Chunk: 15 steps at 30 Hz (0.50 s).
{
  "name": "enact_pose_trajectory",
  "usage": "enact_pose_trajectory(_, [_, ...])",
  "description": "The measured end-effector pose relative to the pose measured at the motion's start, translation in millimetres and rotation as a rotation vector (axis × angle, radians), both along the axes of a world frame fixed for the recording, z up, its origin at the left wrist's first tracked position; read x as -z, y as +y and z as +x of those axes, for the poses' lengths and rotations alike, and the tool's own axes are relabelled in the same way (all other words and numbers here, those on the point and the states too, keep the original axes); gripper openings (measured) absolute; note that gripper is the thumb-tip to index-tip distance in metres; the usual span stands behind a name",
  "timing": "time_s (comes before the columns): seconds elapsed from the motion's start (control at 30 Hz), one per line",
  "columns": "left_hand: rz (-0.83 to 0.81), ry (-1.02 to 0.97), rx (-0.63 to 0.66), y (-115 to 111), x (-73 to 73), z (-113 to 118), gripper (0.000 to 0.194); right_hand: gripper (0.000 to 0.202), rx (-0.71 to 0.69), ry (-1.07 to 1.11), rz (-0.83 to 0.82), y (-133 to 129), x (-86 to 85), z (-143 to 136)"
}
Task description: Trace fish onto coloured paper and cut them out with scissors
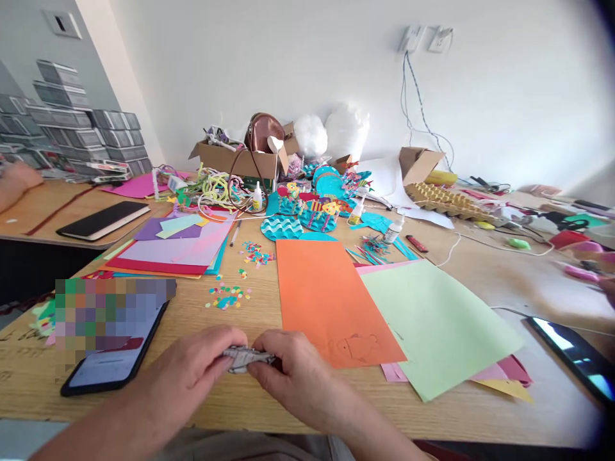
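Observation:
Close to the table's front edge, my left hand [206,358] and my right hand [293,371] pinch the two ends of a small grey-white piece that looks like paper with dark lines [243,358]. My fingers cover part of it, so its full shape is hidden. Just beyond my right hand lies an orange sheet of paper [321,288] with a fish outline drawn in its near right corner. A light green sheet [442,320] overlaps other coloured sheets to the right. Small round confetti dots [229,297] are scattered beyond my left hand.
A phone [120,346] lies at left, another [571,352] at right. Stacked coloured paper [177,246], glue bottles [394,227] and turquoise sea-themed crafts [283,227] fill the middle. Behind stands a cardboard box [235,163]. Another person's hand [19,182] is at far left.

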<state>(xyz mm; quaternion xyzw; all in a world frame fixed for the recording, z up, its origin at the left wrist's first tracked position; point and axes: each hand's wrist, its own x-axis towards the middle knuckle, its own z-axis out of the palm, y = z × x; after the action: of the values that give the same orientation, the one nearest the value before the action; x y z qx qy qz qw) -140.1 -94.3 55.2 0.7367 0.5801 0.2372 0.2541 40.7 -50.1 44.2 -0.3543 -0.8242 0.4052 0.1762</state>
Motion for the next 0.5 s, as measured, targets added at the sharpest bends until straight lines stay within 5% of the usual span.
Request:
enact_pose_trajectory(0.13, [-0.155,-0.020,0.026,46,-21.8,-24,0.019,0.008,0.148,0.123,-0.105,3,-0.4,3])
enact_pose_trajectory(0.27, [-0.137,-0.219,-0.156,117,-33.3,-43,0.031,0.015,0.230,0.089,-0.014,1,6.4,19])
enact_pose_trajectory(0.33, [-0.104,-0.283,-0.277,152,-32.3,-47,0.036,0.014,0.198,0.030,0.047,-2,14.5,30])
enact_pose_trajectory(0.5, [-0.135,-0.234,-0.418,223,-12.3,-45,0.012,0.018,0.138,-0.081,0.095,-11,42.1,58])
